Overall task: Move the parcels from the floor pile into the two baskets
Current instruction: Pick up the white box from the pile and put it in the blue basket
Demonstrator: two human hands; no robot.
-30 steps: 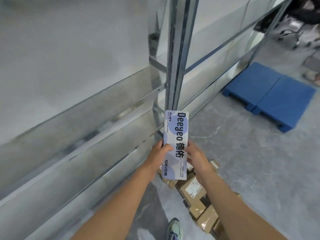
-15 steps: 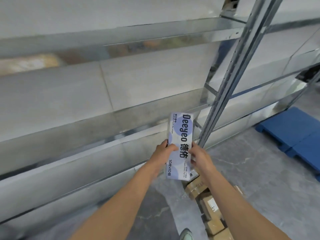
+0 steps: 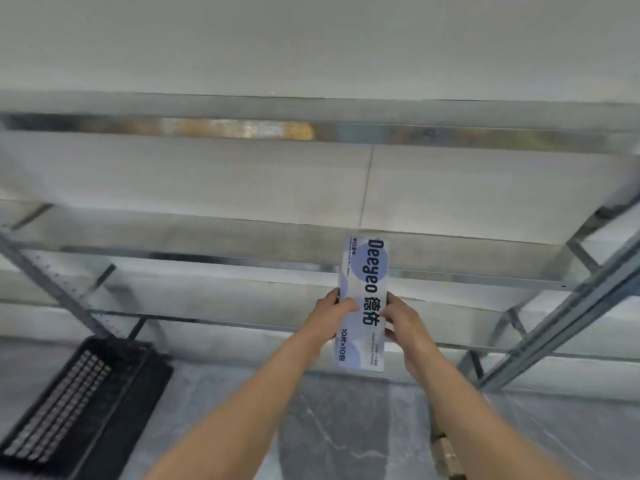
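Both hands grasp the one parcel: the left hand [image 3: 330, 315] lays its thumb across the printed face with fingers round the near edge, and the right hand [image 3: 403, 322] pinches the opposite edge. That pack of wipes [image 3: 363, 289] is in the air, standing on end at arm's length, its top half rising above the grip against the metal shelving [image 3: 207, 261] behind it. Low and well to the left of the grip a black basket [image 3: 138, 382] sits on the floor, its grid bottom showing. Below and to the right of the grip, a scrap of brown cardboard box [image 3: 446, 455] peeks in at the frame's edge, likely the pile.

I'd say this is the carry. The next move calls for swinging the pack left and down over that basket, then letting go. The second basket isn't in sight.

Half a second back, the pile lay right under the hands and a blue pallet showed off to the right. Now the view has swung left, the basket has come in, and the hold looks unchanged.
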